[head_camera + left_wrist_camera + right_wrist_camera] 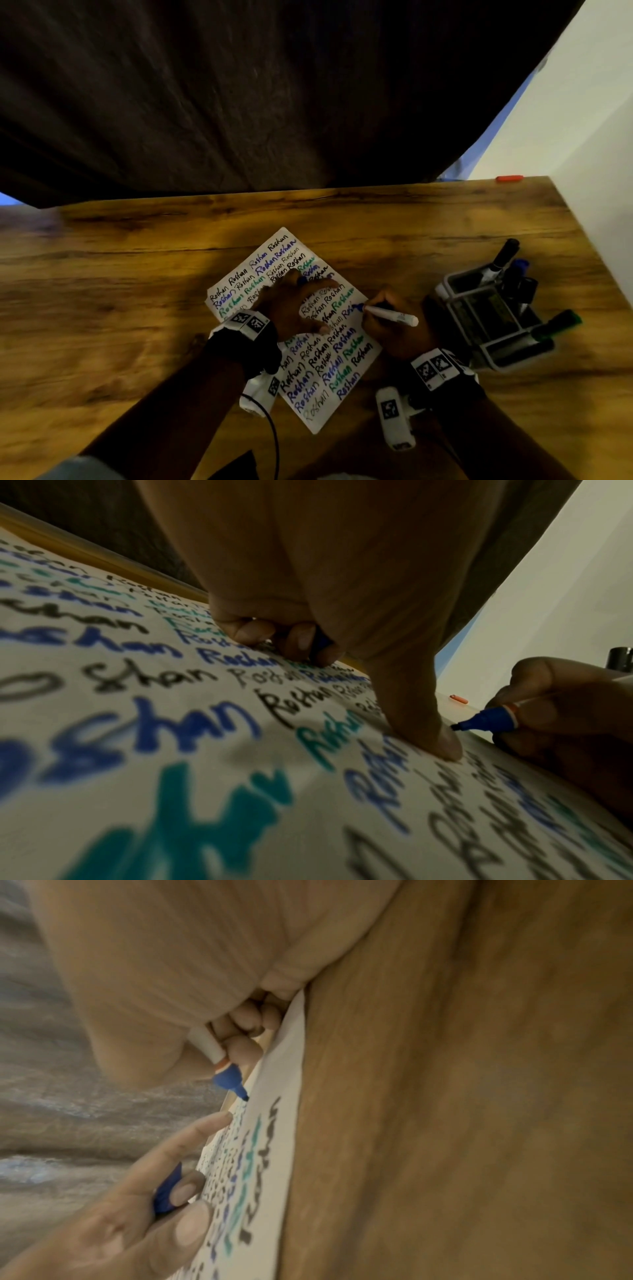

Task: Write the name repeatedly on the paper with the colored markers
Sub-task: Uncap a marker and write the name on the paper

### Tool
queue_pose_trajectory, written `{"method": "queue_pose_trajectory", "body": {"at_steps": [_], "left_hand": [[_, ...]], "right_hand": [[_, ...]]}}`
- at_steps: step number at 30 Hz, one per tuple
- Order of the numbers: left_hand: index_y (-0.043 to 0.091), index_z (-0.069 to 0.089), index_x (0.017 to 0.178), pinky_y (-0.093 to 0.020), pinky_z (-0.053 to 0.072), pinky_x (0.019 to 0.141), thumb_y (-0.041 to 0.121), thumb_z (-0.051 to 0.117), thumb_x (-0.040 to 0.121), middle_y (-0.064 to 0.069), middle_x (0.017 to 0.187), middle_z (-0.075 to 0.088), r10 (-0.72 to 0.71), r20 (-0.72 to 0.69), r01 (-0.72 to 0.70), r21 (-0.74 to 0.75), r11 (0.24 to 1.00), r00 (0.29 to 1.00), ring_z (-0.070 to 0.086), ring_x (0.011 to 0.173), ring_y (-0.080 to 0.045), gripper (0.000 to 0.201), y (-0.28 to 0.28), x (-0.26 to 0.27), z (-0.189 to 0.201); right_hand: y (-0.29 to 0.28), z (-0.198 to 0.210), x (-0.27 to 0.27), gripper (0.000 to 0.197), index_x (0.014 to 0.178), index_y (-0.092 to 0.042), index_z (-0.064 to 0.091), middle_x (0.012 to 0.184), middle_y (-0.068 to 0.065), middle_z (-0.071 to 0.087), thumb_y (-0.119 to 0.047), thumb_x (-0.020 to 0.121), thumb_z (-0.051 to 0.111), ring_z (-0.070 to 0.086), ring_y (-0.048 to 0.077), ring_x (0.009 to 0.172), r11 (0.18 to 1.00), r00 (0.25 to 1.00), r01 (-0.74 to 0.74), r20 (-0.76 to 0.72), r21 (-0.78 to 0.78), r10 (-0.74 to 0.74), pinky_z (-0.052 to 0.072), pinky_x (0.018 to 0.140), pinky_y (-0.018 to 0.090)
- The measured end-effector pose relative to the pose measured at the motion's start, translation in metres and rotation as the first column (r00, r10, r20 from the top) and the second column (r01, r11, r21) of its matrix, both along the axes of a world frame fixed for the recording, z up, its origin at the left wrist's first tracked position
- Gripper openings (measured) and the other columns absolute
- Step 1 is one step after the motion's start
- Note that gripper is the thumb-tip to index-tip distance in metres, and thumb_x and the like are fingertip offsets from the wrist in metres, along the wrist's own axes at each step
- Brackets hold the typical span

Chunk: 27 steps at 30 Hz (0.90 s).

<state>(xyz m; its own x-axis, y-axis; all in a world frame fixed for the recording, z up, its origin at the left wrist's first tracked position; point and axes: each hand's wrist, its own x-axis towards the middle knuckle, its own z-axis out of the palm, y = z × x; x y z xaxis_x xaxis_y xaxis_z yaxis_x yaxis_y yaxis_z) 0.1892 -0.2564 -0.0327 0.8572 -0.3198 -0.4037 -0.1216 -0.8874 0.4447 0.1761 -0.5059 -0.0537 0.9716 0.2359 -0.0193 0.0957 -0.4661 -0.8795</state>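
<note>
From the head view we see the paper [310,329] lying at a slant near the middle of the wooden bench [137,274], filled with the name in black, blue and green. Our left hand [294,301] rests on the paper's middle, thumb and forefinger spread flat on the sheet, the other fingers curled around a blue cap [302,280]. Our right hand [394,325] sits at the paper's right edge, its fingers pinched around the blue marker [390,314], whose tip meets the sheet just inside that edge. Right of the paper stands a grey holder [479,308] with more markers [548,329], close to the bench's right edge and the white wall [582,120]. Left of the paper the bench is bare wood out to the frame's edge; beyond the paper a dark cloth [239,85] hangs along the far edge, where a small orange thing [509,178] lies. In the left wrist view the left hand [325,574] presses one fingertip [448,748] onto the paper [205,750], the blue cap [320,642] tucked under curled fingers, and the marker [486,721] tip hovers just beside that fingertip. In the right wrist view the right hand [171,974] grips the marker [227,1074] with its tip at the paper [270,1150], a narrow white margin left before the paper's edge, bare bench [462,1096] beyond it.
</note>
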Motion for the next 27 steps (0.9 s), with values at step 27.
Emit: {"method": "queue_pose_trajectory", "body": {"at_steps": [27], "left_hand": [[0.068, 0.022, 0.139, -0.049, 0.044, 0.096, 0.078, 0.065, 0.072, 0.008, 0.108, 0.029, 0.011, 0.027, -0.011, -0.012, 1.0, 1.0, 0.042, 0.113, -0.025, 0.08, 0.0, 0.0, -0.003]], "right_hand": [[-0.009, -0.02, 0.006, 0.035, 0.088, -0.012, 0.065, 0.088, 0.007, 0.067, -0.045, 0.077, 0.064, 0.064, 0.023, 0.077, 1.0, 0.998, 0.014, 0.063, -0.014, -0.013, 0.054, 0.069, 0.041]]}}
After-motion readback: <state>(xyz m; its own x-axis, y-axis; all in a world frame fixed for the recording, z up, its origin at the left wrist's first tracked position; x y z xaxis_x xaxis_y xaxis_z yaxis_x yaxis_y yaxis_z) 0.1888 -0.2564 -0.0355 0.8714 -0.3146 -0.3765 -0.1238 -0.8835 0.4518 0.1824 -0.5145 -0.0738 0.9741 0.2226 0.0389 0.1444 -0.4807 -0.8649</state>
